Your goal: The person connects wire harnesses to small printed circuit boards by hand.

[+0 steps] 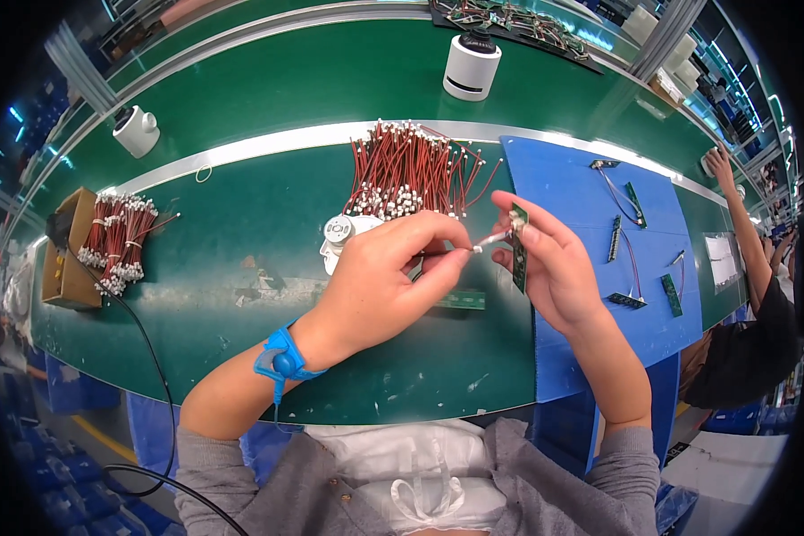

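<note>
My left hand [393,272], with a blue wrist strap [284,362] on its wrist, pinches the white connector end of a short wire cable [491,239]. In my right hand [558,259] a narrow green circuit board [519,259] stands on edge between thumb and fingers. The cable runs from my left fingertips to the board. Below my left fingers another green circuit board [463,299] lies on the table, partly covered by the hand. Behind that hand sits a white device part with a round motor-like piece [338,230].
A pile of red-and-black cables [411,170] lies ahead. More bundled cables [121,237] lean from a cardboard box [71,268] at left. Several wired boards rest on a blue sheet [563,196]. White devices [472,67] stand behind. Another person's arm [749,232] reaches in at far right.
</note>
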Demonstrator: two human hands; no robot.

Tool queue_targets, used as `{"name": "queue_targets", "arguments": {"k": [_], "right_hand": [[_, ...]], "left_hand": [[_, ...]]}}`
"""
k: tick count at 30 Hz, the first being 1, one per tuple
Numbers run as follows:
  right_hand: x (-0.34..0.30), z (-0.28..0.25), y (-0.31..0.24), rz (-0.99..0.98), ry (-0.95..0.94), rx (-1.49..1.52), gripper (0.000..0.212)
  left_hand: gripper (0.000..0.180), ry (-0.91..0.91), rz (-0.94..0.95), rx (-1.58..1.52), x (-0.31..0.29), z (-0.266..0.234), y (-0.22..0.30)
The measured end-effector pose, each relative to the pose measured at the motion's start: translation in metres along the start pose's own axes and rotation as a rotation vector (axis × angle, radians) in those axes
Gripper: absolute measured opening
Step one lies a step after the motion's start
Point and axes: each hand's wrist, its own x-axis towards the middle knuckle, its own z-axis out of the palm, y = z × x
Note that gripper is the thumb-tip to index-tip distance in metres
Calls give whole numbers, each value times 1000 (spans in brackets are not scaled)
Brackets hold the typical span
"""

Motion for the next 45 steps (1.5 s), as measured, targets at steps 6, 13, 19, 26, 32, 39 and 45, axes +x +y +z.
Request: {"name": "queue_targets", "arguments": {"k": [6, 13, 19, 26, 32, 39, 45], "right_hand": [[12, 3, 13, 158, 183, 260, 36], [8, 20, 29, 271, 80, 407, 35], [7, 20, 41, 293, 87, 426, 36], [8, 21, 48, 328, 83, 400, 34], [6, 19, 54, 357, 79, 424, 33], [7, 23, 56, 343, 91, 429, 35], [6, 22, 58, 340, 74, 418, 36]], "left_hand": [[14, 79, 344, 348, 3, 2, -16], [19, 183, 510, 743, -1, -2, -27], [23, 147, 561, 829, -6, -2, -37], [26, 171, 556, 734, -6, 4, -43], [23, 159, 579, 757, -8, 4, -45], [23, 146, 592, 780, -11, 2, -48], [22, 119, 567, 781, -12, 1, -47]]}}
